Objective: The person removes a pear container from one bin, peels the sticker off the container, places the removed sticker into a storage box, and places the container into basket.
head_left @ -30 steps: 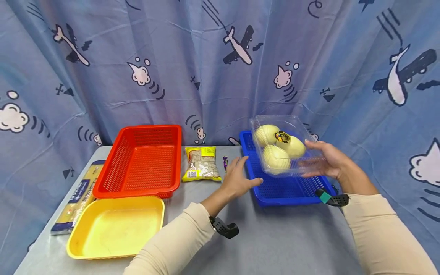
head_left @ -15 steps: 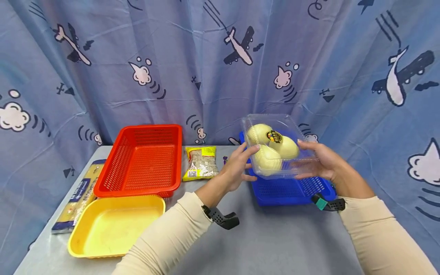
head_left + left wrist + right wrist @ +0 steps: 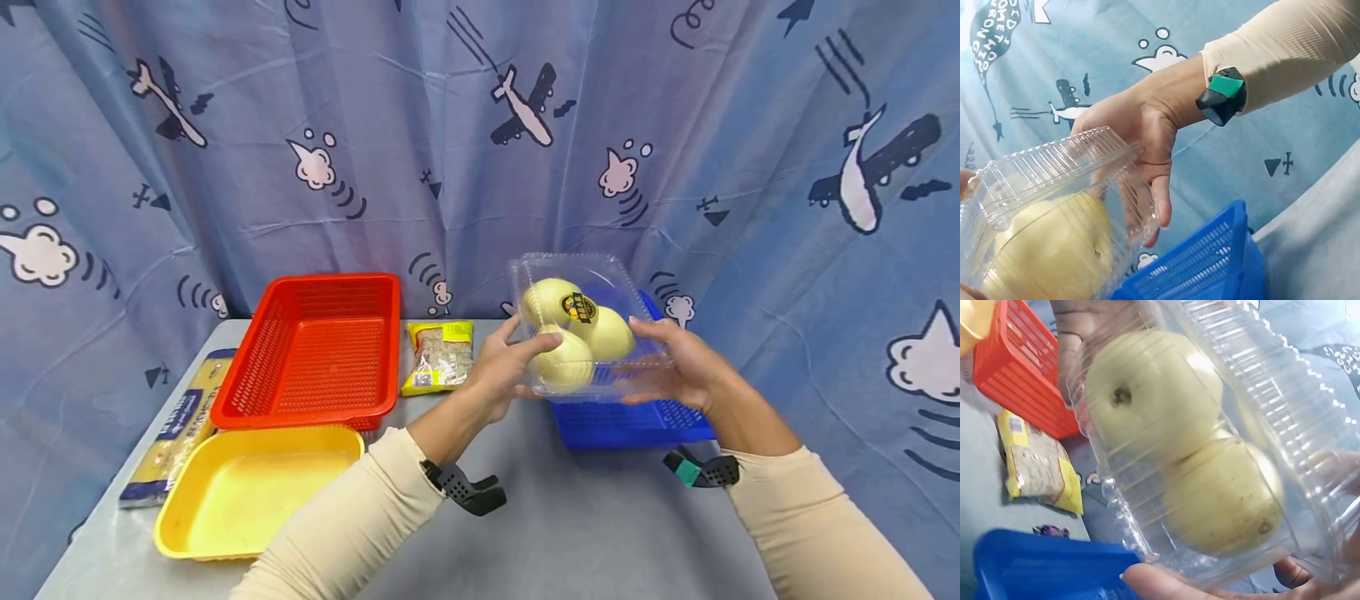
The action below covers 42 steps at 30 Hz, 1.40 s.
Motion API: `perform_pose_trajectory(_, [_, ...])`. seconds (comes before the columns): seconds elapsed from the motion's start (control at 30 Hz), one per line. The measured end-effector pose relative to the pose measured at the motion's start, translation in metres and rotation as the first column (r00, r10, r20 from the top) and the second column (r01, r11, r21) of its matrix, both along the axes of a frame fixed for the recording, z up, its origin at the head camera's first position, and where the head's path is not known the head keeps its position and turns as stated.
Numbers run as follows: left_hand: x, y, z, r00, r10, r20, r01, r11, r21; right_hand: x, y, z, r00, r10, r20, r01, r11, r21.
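A clear plastic clamshell box [image 3: 581, 385] holding three pale yellow-green fruits [image 3: 611, 336] is up in the air, tilted, over the blue basket [image 3: 637, 429]. A dark round sticker [image 3: 579, 308] marks its lid. My left hand [image 3: 498, 367] grips the box's left side, thumb on top and fingers underneath. At the opposite side my right hand [image 3: 686, 367] holds it, thumb above and fingers below. Through the plastic in the right wrist view, the fruits [image 3: 1154, 394] lie against each other. The left wrist view has the box [image 3: 1054, 162] above the blue basket's rim [image 3: 1235, 250].
Left on the grey table are a red basket [image 3: 322, 367], a yellow tray [image 3: 255, 492] and a long blue-and-yellow packet [image 3: 176, 425]. A yellow-ended bag [image 3: 441, 358] lies mid-table at the back. A small purple wrapped sweet [image 3: 1051, 531] sits near the blue basket.
The box has moved left, away from above the middle of the blue basket. My left hand has come up and taken hold of its left side; my right hand has kept its grip.
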<state>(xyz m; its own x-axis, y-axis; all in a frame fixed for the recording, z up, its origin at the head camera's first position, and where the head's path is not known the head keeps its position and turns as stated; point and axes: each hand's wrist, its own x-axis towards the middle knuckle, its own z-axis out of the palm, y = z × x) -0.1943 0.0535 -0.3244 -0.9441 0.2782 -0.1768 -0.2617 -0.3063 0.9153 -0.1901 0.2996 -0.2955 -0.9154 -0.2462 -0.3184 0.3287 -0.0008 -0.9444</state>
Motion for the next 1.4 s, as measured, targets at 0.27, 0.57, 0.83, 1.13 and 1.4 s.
perform_pose_trajectory(0.27, [0.012,-0.020,-0.007,1.000,0.013,-0.015,-0.014,0.998,-0.056,0.015,-0.021,-0.005,0.998,-0.028,-0.049,0.030,0.998,0.054])
perform_pose_trajectory(0.57, [0.027,-0.047,-0.019,0.999,0.023,-0.036,-0.025,0.999,-0.045,0.031,-0.050,-0.018,0.992,-0.079,-0.099,0.089,0.992,0.093])
perform_pose_trajectory(0.83, [0.040,-0.061,-0.033,0.999,0.021,-0.049,-0.023,0.998,-0.059,0.044,-0.066,-0.035,0.984,-0.109,-0.139,0.131,0.979,0.159])
perform_pose_trajectory(1.13, [0.052,-0.071,-0.051,0.997,0.057,-0.047,-0.059,0.997,-0.041,0.053,-0.079,-0.054,0.979,-0.148,-0.143,0.170,0.973,0.156])
perform_pose_trajectory(1.4, [0.063,-0.082,-0.066,0.997,0.067,-0.038,-0.066,0.998,0.010,0.059,-0.093,-0.070,0.967,-0.180,-0.179,0.214,0.958,0.193])
